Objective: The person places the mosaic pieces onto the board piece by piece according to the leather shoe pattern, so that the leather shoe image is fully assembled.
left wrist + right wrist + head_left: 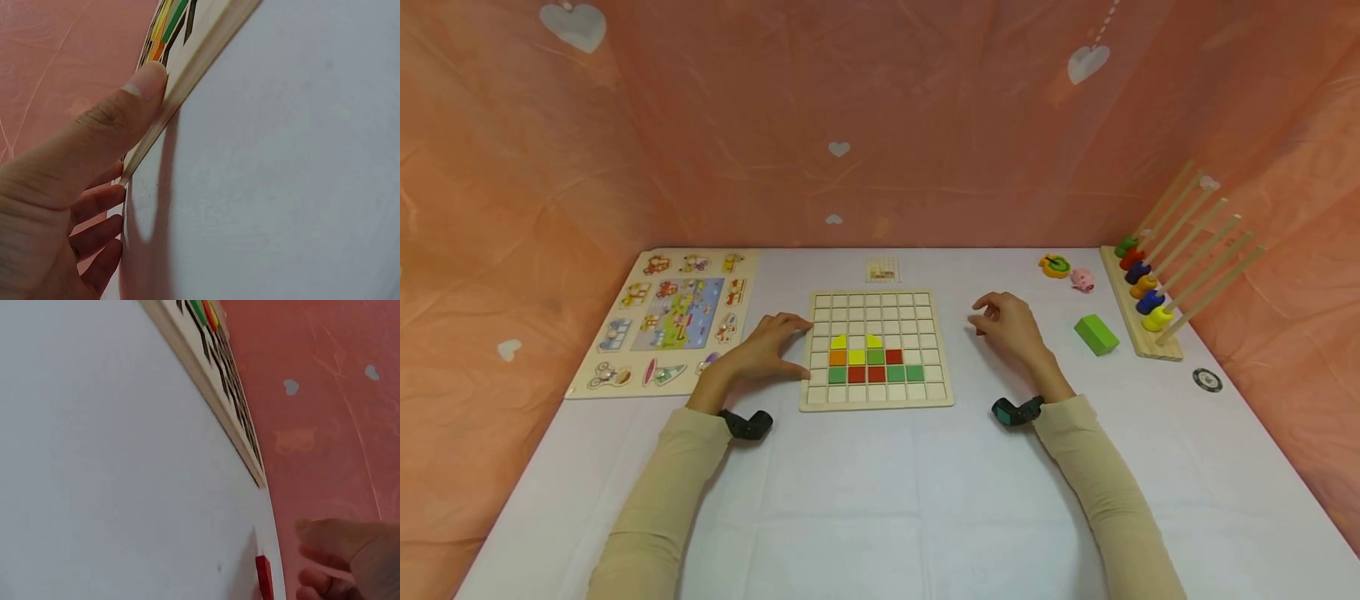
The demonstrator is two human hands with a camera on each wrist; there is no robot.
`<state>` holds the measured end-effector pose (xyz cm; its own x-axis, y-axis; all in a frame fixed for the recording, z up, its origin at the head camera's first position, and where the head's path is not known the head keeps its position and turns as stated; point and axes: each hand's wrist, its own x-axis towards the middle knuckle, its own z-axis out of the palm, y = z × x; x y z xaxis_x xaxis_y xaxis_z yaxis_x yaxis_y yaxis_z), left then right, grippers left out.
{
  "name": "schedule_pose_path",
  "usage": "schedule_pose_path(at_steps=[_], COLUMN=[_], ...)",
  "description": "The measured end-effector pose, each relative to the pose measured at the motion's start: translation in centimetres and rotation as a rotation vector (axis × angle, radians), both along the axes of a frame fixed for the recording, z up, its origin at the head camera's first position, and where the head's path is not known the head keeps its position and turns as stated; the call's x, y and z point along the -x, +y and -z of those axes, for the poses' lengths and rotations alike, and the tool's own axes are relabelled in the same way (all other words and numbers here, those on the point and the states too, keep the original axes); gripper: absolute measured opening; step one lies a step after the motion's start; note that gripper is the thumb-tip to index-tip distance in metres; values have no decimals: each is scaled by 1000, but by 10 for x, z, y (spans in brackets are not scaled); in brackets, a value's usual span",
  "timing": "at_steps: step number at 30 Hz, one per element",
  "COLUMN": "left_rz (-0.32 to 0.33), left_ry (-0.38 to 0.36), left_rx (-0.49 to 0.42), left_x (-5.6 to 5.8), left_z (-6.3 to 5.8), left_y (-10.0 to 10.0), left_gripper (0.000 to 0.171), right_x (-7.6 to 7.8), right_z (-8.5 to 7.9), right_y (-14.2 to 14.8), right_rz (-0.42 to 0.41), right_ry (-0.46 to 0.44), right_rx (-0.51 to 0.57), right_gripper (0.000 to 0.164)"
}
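A square wooden grid board lies mid-table, with red, green, orange and yellow tiles set in several of its cells. At the board's left edge is my left hand, thumb and fingers spread apart. In the left wrist view, the left thumb touches the board's side edge. My right hand hovers right of the board, its fingers loosely bent and holding nothing. Close to those fingers, a red tile shows on the table in the right wrist view; the hand mostly hides it in the head view.
A small pattern card lies behind the board. On the left is a picture puzzle board. To the right are a green block, a pink pig, an orange-green toy, a pegged bead stand and a round chip.
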<state>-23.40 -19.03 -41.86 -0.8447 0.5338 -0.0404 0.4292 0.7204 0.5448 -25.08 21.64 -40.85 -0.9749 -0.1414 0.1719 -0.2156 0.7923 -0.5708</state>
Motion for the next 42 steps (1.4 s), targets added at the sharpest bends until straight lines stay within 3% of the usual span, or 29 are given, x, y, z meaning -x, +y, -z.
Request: schedule_pose_path(at_steps=[6, 12, 23, 37, 42], left_rz=[0, -1, -3, 3, 10], left_ry=[4, 5, 9, 13, 20], left_rx=[-6, -2, 2, 0, 4], left_x=[-1, -2, -1, -1, -1], left_z=[2, 0, 0, 2, 3], left_y=[-1, 0, 0, 0, -1], left_gripper=[83, 82, 82, 82, 82], right_x=[-2, -1, 2, -11, -13], right_z=[6, 7, 9, 7, 9], right_y=[6, 7, 1, -49, -58], right_rz=[67, 13, -195, -518, -582], right_ry=[-76, -99, -47, -93, -88], right_rx=[-170, -147, -48, 8, 7], right_gripper=[35, 28, 19, 21, 19])
